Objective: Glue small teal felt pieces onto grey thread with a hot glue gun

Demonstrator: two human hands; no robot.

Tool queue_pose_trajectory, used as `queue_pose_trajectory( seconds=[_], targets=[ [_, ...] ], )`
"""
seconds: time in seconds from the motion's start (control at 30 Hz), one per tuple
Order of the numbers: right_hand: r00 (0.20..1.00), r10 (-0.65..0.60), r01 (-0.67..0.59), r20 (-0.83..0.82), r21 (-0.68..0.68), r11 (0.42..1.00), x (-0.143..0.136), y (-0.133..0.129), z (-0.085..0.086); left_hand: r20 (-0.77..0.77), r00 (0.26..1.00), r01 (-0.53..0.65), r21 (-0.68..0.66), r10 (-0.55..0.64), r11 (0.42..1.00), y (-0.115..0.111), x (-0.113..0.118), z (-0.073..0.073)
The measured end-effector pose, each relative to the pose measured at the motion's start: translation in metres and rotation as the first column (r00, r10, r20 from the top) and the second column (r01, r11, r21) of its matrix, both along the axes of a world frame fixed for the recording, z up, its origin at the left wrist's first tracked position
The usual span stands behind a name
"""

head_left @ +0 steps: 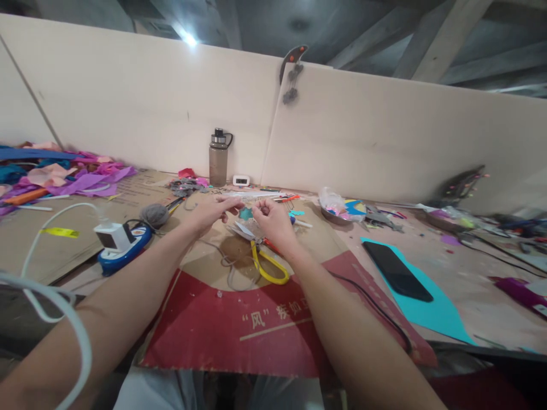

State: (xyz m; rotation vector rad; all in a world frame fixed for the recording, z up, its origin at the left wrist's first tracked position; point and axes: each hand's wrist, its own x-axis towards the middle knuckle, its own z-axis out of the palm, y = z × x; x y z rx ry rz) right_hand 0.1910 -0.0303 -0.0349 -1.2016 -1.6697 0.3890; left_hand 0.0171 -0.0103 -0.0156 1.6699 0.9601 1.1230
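A small teal piece sits between my hands above the cardboard; its kind is too blurred to tell. My right hand pinches it at its right edge with thumb and forefinger. Just left of it is my left hand, its fingers apart and the forefinger reaching towards the piece's upper edge. Below them, scissors with yellow handles rest on the red and brown cardboard. A loose grey cord curls beside the scissors. Under my hands lies crumpled clear plastic, partly hidden by my fingers.
A grey yarn ball and a blue power strip with a white charger lie left. A bottle stands by the partition. To the right are a phone on turquoise sheet and a bowl. Coloured scraps pile far left.
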Motion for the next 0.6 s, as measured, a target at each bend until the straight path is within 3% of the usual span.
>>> queue_pose_trajectory(
  seconds=[0.17,0.3,0.5,0.6],
  targets=[
    [0.989,-0.052,0.038,0.136,0.103,0.994,-0.002,-0.007,0.004,-0.228,0.973,0.011,0.183,0.032,0.983,-0.008,0.002,0.005],
    [0.965,-0.085,0.034,0.248,0.204,0.978,-0.004,-0.006,0.000,-0.301,0.953,0.043,0.247,0.035,0.968,-0.012,0.005,0.004],
    [0.941,-0.083,-0.003,0.328,0.253,0.967,-0.005,-0.004,-0.004,-0.210,0.976,0.083,0.144,-0.052,0.986,-0.014,0.010,-0.001],
    [0.961,-0.041,-0.022,0.274,0.221,0.975,-0.005,-0.006,-0.001,-0.144,0.988,0.073,0.127,-0.054,0.989,-0.017,0.011,0.001]
  ],
)
